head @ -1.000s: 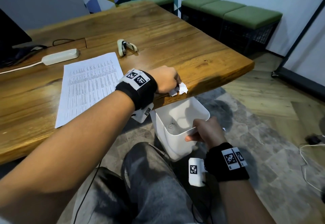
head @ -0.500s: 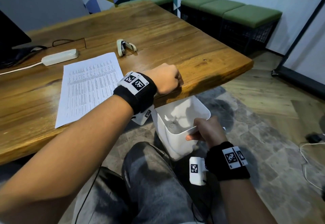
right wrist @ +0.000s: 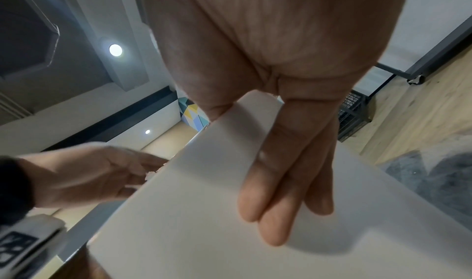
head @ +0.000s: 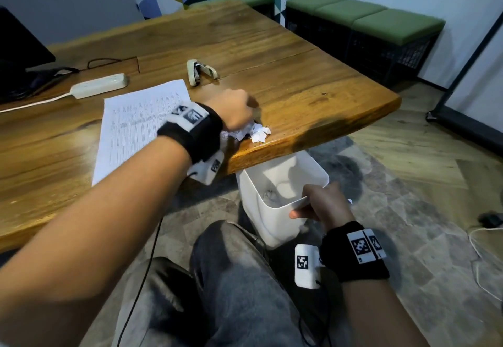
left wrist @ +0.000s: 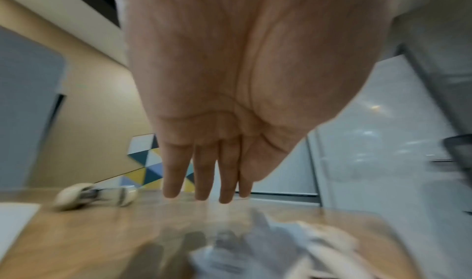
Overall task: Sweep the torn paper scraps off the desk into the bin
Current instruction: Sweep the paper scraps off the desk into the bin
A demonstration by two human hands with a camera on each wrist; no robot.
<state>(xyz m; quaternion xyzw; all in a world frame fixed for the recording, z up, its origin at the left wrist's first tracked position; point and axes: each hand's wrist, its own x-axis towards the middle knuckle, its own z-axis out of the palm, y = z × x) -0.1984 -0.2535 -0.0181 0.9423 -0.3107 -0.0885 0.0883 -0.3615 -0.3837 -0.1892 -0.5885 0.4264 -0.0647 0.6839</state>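
The left hand [head: 236, 112] hovers over the bench [head: 313, 93], fingers straight and together, holding nothing, just behind the scraps [head: 260, 133]. These lie in a small white heap at the bench edge, right above the bin [head: 275, 221]. The right hand [head: 324, 205] pinches the bin's near rim, thumb inside and fingers flat on the outer wall, tilting its mouth toward the bench.

To do this stroke well, I would keep the fingers closed and the hand's edge low on the wood, so no scrap slips under. Draw toward the bin in one steady pull; a quick flick would likely scatter light paper past the rim. Hold the bin's mouth close under the edge, centred below the heap.
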